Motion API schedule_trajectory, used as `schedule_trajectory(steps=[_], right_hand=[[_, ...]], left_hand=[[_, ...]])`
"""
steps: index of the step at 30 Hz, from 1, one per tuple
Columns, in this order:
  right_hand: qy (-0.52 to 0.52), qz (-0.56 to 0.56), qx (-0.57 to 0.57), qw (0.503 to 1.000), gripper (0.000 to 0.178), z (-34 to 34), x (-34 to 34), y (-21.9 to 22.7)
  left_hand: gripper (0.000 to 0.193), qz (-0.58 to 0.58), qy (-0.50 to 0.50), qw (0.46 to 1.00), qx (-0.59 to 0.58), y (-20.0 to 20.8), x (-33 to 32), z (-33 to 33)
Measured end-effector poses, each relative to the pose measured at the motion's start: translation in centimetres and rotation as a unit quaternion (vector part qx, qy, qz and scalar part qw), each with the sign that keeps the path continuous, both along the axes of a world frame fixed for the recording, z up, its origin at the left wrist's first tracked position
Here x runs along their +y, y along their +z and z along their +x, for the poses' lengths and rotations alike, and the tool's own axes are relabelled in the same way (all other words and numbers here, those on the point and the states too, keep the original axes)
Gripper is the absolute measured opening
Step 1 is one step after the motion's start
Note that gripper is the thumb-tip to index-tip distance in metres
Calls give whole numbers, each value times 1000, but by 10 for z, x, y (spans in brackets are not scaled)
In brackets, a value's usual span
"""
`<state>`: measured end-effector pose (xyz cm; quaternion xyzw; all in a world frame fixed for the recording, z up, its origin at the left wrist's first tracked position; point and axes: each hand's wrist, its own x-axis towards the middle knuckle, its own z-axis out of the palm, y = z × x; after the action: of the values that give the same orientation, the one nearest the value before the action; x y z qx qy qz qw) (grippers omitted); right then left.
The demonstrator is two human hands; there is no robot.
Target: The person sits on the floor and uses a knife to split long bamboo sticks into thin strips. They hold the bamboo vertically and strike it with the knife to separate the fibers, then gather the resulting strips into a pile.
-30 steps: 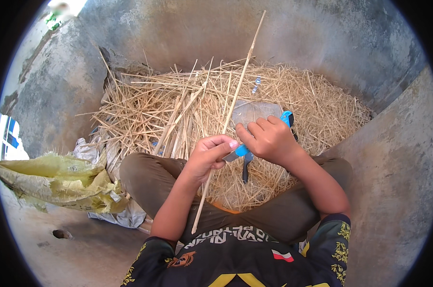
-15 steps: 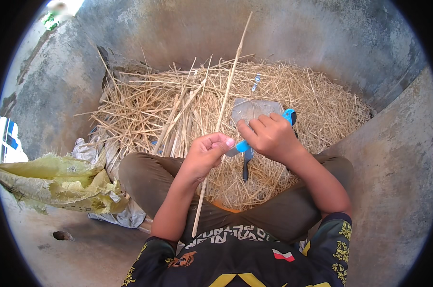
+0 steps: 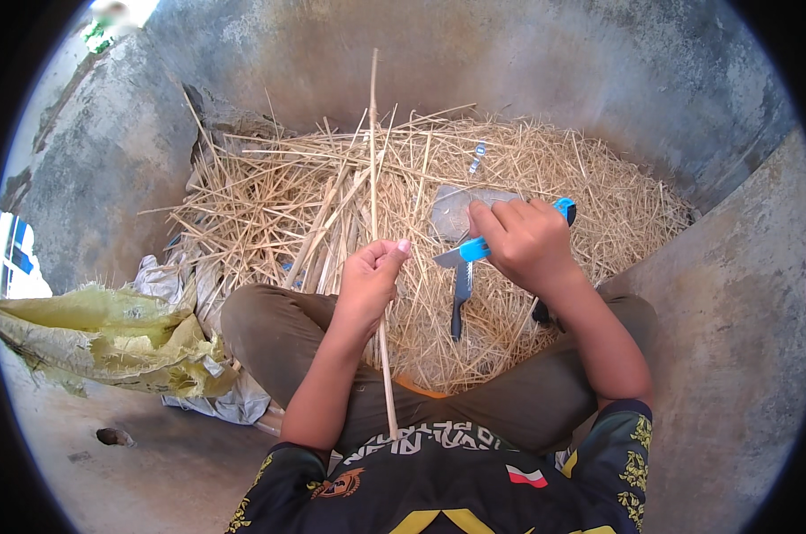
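Observation:
A long, pale dry stalk [image 3: 374,169] is gripped near its middle by my left hand [image 3: 367,283], the thumb pressed against the curled fingers. It runs nearly upright in the view, from near the far wall down to my shirt. To the right, my right hand [image 3: 526,245] is closed round a blue utility knife [image 3: 475,250]. Its bare blade points left toward my left thumb, with a gap between blade and stalk. Below the blade, a knife with a black handle [image 3: 457,320] lies on the straw between my legs.
Loose straw [image 3: 590,196] and longer stalks [image 3: 269,196] cover the ground ahead. A grey flat slab [image 3: 447,212] lies among them, with a small blue-and-white object [image 3: 477,158] beyond. A torn yellow sack [image 3: 109,338] sits at left. Curved concrete walls [image 3: 545,62] rise around me.
The stalk's upper end has swung left, so it stands more upright. My right hand and the utility knife have moved right, away from my left thumb, and the blade now shows.

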<state>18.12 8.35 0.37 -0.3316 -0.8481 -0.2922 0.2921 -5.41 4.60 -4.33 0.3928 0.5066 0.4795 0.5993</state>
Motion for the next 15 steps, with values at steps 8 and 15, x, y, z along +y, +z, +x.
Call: schedule_trajectory(steps=[8,15], right_hand=[[-81,-139,187,969,19,6,11,-7],[-95,-196,210,953,26,5,24,-26]], left_hand=[[24,180,-41,979,89,-16,-5,16],[28,132,-131,982,19,-15,-21,32]])
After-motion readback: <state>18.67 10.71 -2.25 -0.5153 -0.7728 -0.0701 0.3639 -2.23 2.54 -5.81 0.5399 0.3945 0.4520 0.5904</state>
